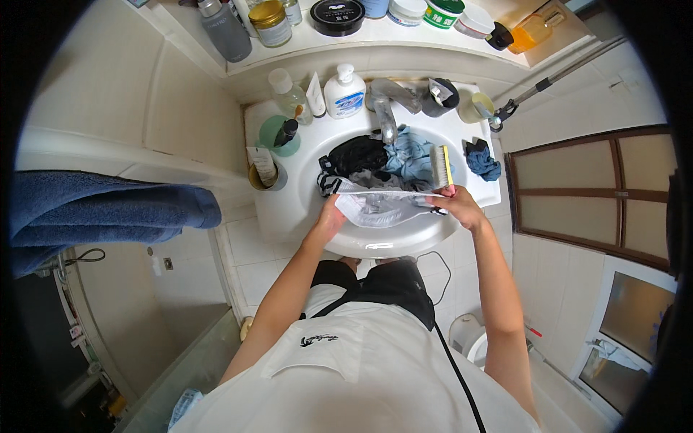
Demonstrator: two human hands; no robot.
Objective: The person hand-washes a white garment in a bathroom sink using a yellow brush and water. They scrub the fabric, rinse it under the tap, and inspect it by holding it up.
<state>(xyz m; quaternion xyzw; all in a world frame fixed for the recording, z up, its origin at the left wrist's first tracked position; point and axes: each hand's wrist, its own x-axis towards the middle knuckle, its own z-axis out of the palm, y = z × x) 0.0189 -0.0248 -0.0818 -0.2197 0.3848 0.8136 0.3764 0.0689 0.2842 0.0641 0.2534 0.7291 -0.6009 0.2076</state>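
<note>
A thin white garment [379, 208] is stretched across the front of the washbasin [379, 244], its edge pulled nearly straight. My left hand [329, 216] grips its left end. Its right end is held in my right hand [460, 208], which also has a scrub brush [441, 165] with pale bristles and a yellow back; the pinkish handle end is partly hidden by the fingers. Behind the cloth, black clothing [357, 154] and light blue clothing [410, 154] lie in the bowl below the faucet [385, 116]. The stretched cloth hides part of the bowl.
On the basin's back ledge stand a white pump bottle [346, 94], a dark cup [439, 100] and a pale yellow cup [476, 107]. A green cup [279, 135] is at left. Dark blue cloth [482, 161] rests on the right rim. Above is a shelf [346, 47] of jars and bottles.
</note>
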